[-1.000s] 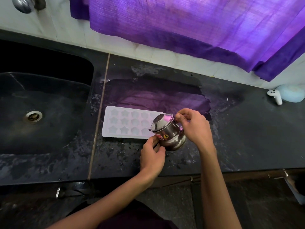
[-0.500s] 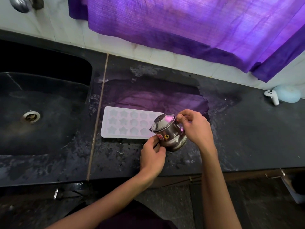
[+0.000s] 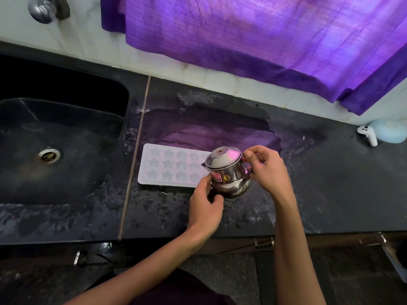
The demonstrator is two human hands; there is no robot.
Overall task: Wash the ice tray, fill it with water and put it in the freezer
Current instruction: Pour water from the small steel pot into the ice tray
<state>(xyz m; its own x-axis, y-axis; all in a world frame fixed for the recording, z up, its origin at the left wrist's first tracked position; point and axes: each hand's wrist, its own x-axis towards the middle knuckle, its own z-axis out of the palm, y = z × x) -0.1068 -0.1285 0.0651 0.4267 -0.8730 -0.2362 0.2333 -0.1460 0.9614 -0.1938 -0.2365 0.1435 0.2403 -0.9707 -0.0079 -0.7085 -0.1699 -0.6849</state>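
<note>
A white ice tray with star-shaped moulds lies flat on the wet black counter, just right of the sink. A small lidded steel pot with a red sticker is tilted over the tray's right end, its spout pointing left. My right hand grips the pot's handle side, thumb near the lid. My left hand holds the pot's lower body from the front. The tray's right end is hidden behind the pot.
A black stone sink with a metal drain lies at the left, a tap knob above it. A purple curtain hangs over the back wall. A white controller and pale blue object sit at far right.
The pot and both hands have barely shifted; the pot stays tilted over the tray's right end. The camera view moved slightly.
</note>
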